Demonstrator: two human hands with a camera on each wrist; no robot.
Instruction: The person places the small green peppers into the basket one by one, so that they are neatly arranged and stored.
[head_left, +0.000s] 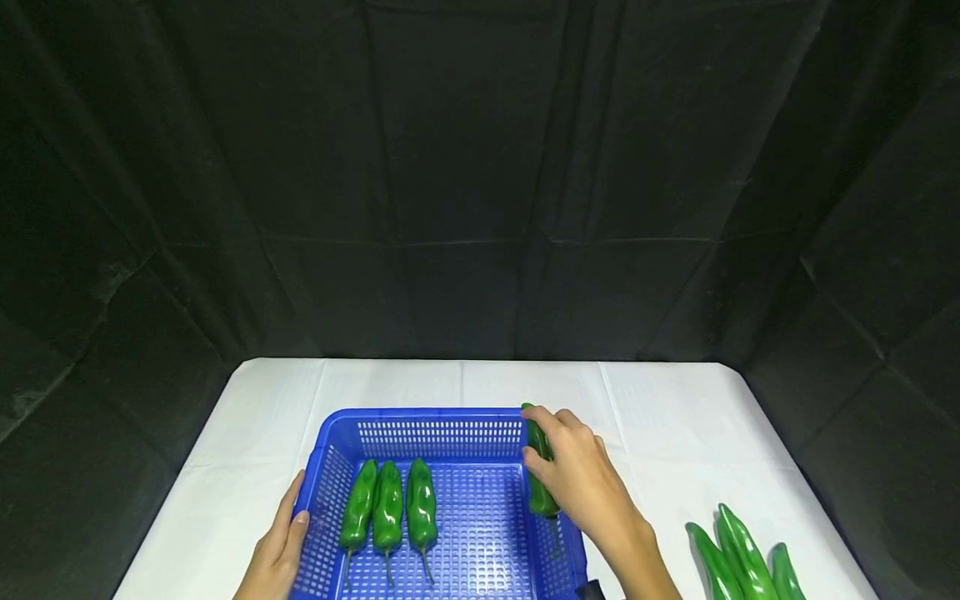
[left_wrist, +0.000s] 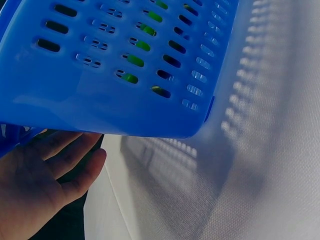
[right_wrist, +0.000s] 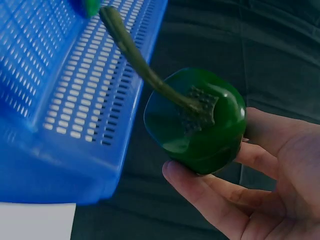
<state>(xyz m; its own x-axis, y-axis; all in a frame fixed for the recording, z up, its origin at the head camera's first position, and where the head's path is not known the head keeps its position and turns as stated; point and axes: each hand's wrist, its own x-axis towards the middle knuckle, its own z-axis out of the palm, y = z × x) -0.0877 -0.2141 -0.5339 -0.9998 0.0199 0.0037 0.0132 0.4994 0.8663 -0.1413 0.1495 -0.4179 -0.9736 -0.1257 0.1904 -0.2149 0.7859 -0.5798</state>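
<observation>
My right hand [head_left: 581,475] holds a long glossy green pepper [head_left: 538,475] over the right wall of the blue plastic basket [head_left: 480,414]. In the right wrist view its stem end [right_wrist: 200,110] faces the camera, with fingers and thumb around the body. At the basket's left side is my left hand [head_left: 277,550], its fingers fairly straight along the outer wall. The left wrist view shows those fingertips at the basket's edge, partly hidden by it. Inside the basket, three green peppers, among them the leftmost one [head_left: 358,506], lie side by side, stems toward me.
More green peppers [head_left: 746,558] lie on the white tabletop [head_left: 660,417] at the right, cut off by the frame's lower edge. A dark cloth [head_left: 465,183] hangs behind and along both sides. A small black object [head_left: 591,590] shows by the basket's near right corner.
</observation>
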